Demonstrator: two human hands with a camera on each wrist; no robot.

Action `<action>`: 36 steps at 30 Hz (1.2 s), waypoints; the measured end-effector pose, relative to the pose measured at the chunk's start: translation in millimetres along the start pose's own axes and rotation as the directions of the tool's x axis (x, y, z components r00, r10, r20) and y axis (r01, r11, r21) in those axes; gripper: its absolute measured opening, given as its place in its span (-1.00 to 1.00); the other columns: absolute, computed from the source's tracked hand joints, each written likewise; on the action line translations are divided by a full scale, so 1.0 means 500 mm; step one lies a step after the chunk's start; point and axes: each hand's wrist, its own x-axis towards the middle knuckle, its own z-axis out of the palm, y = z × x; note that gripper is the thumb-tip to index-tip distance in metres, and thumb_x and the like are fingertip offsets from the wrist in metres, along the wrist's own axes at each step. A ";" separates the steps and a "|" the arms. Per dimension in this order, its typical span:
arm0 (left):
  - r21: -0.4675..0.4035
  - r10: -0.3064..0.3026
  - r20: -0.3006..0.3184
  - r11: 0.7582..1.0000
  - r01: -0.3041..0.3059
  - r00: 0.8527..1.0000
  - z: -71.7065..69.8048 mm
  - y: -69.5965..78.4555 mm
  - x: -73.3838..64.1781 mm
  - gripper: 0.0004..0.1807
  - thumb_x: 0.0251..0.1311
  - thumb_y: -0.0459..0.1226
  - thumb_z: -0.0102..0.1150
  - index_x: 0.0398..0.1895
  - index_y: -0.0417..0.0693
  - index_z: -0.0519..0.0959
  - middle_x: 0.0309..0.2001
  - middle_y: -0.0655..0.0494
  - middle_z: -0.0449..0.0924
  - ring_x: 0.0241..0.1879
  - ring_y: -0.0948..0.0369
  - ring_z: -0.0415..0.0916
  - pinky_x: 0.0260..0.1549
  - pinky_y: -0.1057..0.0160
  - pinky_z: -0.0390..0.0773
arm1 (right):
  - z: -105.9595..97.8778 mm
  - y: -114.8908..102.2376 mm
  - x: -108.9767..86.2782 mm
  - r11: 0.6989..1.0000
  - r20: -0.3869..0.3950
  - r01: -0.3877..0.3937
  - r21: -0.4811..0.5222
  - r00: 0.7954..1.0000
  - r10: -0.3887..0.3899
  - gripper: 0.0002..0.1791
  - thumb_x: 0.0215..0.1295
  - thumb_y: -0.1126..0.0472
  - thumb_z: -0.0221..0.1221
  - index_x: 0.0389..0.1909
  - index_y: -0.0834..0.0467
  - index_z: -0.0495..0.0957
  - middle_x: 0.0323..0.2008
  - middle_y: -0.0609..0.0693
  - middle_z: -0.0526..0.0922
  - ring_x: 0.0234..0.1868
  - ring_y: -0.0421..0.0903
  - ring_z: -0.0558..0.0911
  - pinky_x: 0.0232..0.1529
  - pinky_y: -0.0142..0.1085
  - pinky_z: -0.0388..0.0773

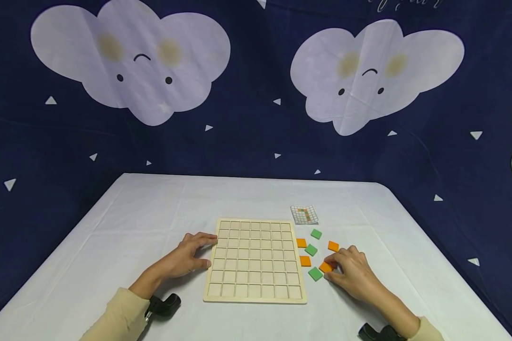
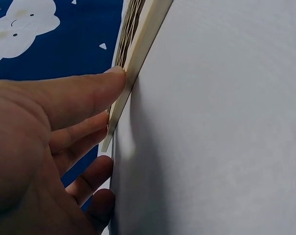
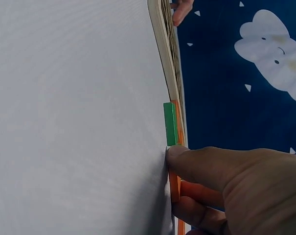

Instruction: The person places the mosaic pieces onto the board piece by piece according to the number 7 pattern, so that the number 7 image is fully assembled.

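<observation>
A pale wooden grid board lies flat on the table, with no tiles in its squares. At its left edge rests my left hand, thumb and fingers spread and fairly straight; the left wrist view shows the thumb against the board's rim. Right of the board, my right hand pinches an orange square tile between thumb and fingers, low at the table. Up close, the tile is partly covered by the thumb. A green tile lies just left of it, and another orange tile lies behind.
More loose tiles lie by the board's right edge: an orange tile, a second orange tile, a green tile and a farther green tile. Behind them is a printed pattern card. A dark cloud-print cloth hangs beyond the white table.
</observation>
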 end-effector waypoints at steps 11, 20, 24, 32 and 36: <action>-0.003 -0.043 0.002 0.999 0.043 0.999 0.010 0.009 -0.003 -0.40 0.01 -0.26 0.34 0.20 -0.14 0.45 0.32 0.06 0.32 0.12 0.13 0.16 0.12 -0.01 0.19 | -0.001 0.002 0.000 1.000 -0.005 0.003 0.005 1.000 -0.003 -0.72 -0.10 0.10 0.42 -0.30 0.05 0.66 -0.42 -0.19 0.54 -0.29 -0.20 0.29 -0.22 -0.26 0.13; -0.017 -0.064 -0.005 0.998 0.063 0.998 0.020 0.016 -0.006 -0.40 0.01 -0.24 0.34 0.20 -0.10 0.45 0.31 0.09 0.32 0.17 0.10 0.15 0.16 -0.13 0.14 | 0.001 0.004 -0.002 1.000 -0.002 0.000 0.010 1.000 0.000 -0.72 -0.11 0.10 0.42 -0.31 0.05 0.67 -0.42 -0.18 0.56 -0.32 -0.20 0.28 -0.25 -0.27 0.12; -0.015 -0.077 -0.015 0.997 0.077 0.997 0.024 0.021 -0.007 -0.40 0.00 -0.24 0.35 0.19 -0.09 0.46 0.31 0.10 0.33 0.15 0.10 0.16 0.17 -0.14 0.12 | 0.001 0.004 -0.002 1.000 -0.007 0.003 0.011 1.000 -0.003 -0.73 -0.11 0.10 0.42 -0.32 0.04 0.67 -0.42 -0.18 0.56 -0.32 -0.21 0.28 -0.25 -0.27 0.12; -0.004 -0.090 -0.018 0.996 0.090 0.996 0.027 0.022 -0.008 -0.39 0.01 -0.21 0.35 0.20 -0.04 0.45 0.31 0.13 0.32 0.12 0.15 0.15 0.15 -0.09 0.16 | 0.003 0.004 0.001 1.000 -0.011 0.003 0.012 1.000 -0.003 -0.73 -0.10 0.12 0.42 -0.31 0.05 0.67 -0.43 -0.19 0.55 -0.32 -0.20 0.28 -0.24 -0.27 0.12; -0.022 -0.088 -0.020 0.996 0.087 0.996 0.026 0.020 -0.007 -0.40 0.00 -0.20 0.36 0.19 -0.03 0.46 0.32 0.12 0.31 0.13 0.13 0.15 0.16 -0.11 0.15 | 0.002 0.003 0.003 1.000 -0.014 0.007 0.014 1.000 -0.007 -0.73 -0.11 0.14 0.42 -0.31 0.06 0.67 -0.41 -0.17 0.57 -0.31 -0.20 0.29 -0.23 -0.27 0.13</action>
